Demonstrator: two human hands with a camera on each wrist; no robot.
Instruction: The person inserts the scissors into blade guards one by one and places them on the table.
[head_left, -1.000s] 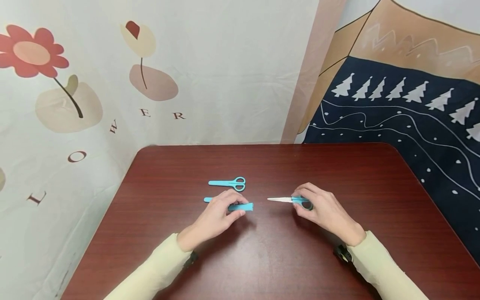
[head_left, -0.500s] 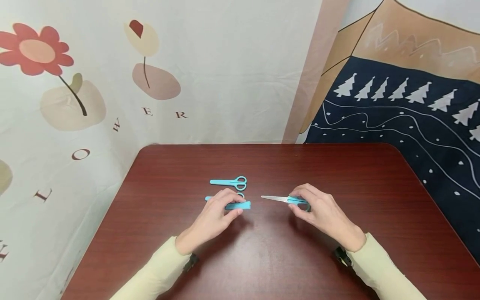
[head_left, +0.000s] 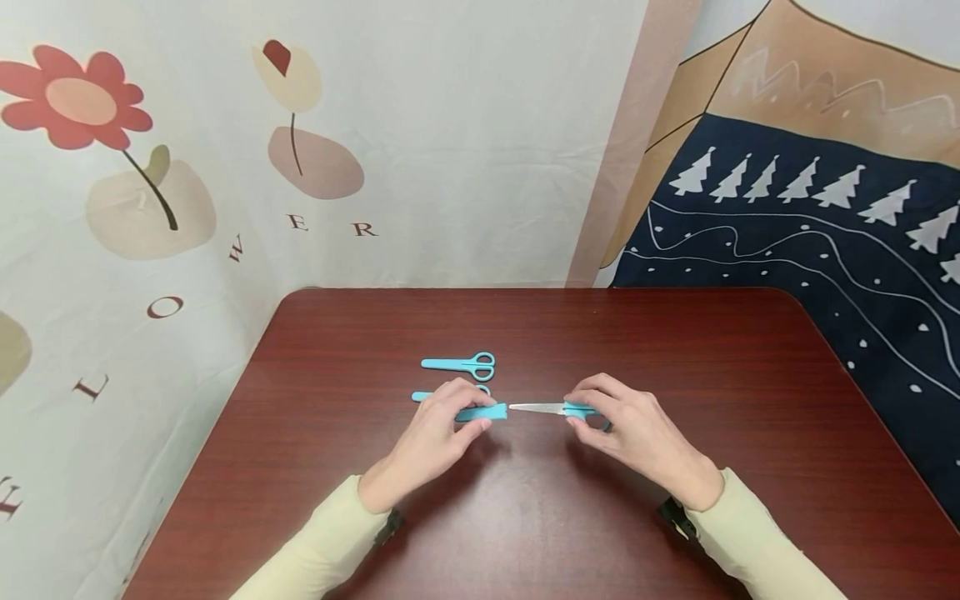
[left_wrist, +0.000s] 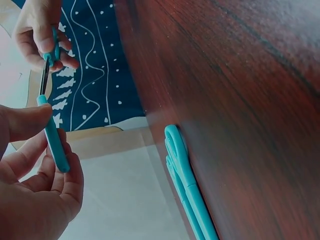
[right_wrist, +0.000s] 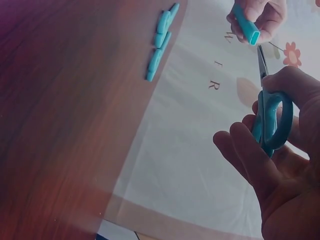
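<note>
My left hand pinches a light-blue scissors cover between thumb and fingers, its open end facing right. In my right hand is a pair of blue-handled scissors, gripped at the handles with closed metal blades pointing left. The blade tip is at the mouth of the cover; in the right wrist view the cover shows a hollow end just beyond the tip. Behind the left hand lie two covered pairs of scissors, the far pair in full view and the near pair partly hidden by the fingers.
The dark red-brown table has rounded far corners. Behind it hangs a pale cloth with printed flowers and letters. To the right is a navy cloth with white trees.
My right hand has moved left with the scissors, bringing the blade tip up to the cover's mouth. My left hand holds the cover in nearly the same place.
</note>
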